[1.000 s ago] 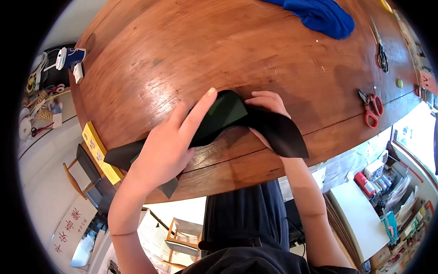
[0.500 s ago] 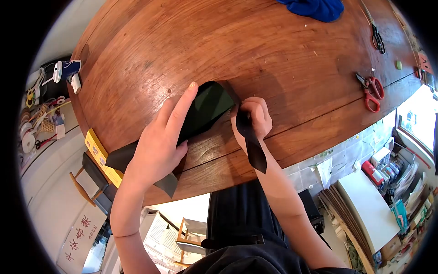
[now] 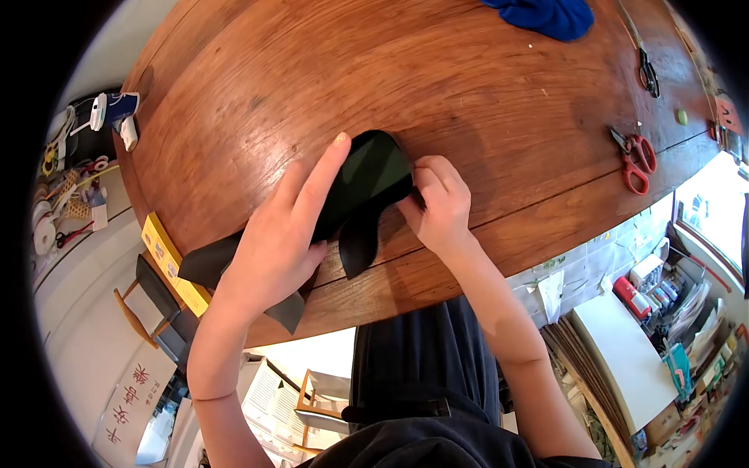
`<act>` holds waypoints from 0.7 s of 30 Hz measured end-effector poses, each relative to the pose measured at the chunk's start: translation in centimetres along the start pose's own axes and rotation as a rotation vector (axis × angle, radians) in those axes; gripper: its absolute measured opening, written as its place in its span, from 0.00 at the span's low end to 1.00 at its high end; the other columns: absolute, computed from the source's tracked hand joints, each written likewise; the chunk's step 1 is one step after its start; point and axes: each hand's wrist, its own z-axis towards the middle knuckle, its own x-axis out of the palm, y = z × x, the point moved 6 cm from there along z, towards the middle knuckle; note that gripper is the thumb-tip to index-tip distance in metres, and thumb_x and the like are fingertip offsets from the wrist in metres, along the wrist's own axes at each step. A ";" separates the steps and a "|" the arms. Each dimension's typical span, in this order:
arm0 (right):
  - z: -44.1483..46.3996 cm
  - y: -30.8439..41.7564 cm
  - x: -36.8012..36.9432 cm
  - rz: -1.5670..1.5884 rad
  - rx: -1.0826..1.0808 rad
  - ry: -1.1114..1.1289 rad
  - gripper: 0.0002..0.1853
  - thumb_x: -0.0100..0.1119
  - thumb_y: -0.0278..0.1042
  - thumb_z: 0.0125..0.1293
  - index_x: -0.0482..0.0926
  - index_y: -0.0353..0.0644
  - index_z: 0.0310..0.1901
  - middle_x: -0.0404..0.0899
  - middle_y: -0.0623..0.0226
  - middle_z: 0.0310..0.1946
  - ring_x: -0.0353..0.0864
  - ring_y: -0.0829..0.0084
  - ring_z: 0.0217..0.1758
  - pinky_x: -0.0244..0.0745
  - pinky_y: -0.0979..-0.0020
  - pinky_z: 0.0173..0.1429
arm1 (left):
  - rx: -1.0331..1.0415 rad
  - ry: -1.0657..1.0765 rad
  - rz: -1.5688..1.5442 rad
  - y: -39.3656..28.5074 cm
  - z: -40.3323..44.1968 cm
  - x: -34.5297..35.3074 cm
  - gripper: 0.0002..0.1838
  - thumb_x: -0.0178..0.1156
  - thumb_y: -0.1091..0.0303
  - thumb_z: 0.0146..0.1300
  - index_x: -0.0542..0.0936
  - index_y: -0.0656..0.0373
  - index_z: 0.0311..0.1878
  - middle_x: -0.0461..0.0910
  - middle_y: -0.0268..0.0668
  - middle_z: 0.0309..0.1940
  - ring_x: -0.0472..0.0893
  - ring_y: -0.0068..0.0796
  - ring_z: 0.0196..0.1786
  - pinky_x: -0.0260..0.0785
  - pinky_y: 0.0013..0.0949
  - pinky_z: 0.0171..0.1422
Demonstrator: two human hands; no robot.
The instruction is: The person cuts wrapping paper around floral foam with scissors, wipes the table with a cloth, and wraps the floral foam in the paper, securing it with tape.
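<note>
A dark green block (image 3: 371, 170) lies on the wooden table in front of me, with a thin black strip (image 3: 360, 240) wrapped around its sides. My left hand (image 3: 273, 246) is clasped over the near left part of the block, index finger along its far side and thumb on the near side. Loose black ends stick out from under that hand on the left and below. At the block's right end, my right hand (image 3: 443, 204) has its fingers pinched at the edge of the black strip. The strip's free tail curls down between my two hands.
Red-handled scissors (image 3: 638, 162) and black-handled scissors (image 3: 647, 74) lie on the right of the table (image 3: 499, 101). A blue cloth (image 3: 546, 15) is at the far edge. On the left are a yellow box (image 3: 173, 265) and a dark blue cup (image 3: 117, 109).
My right hand has turned and come up to the block's right corner. The strip's loose tail has swung from right of that hand to the block's near side. My left hand keeps its hold.
</note>
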 end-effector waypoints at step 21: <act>-0.3 -1.2 0.0 0.202 0.041 -0.060 0.19 0.80 0.35 0.41 0.77 0.42 0.31 0.75 0.63 0.32 0.77 0.61 0.32 0.75 0.66 0.34 | 0.023 -0.373 0.089 0.3 -0.7 1.8 0.44 0.71 0.76 0.54 0.58 0.64 0.72 0.73 0.52 0.60 0.76 0.47 0.61 0.69 0.40 0.65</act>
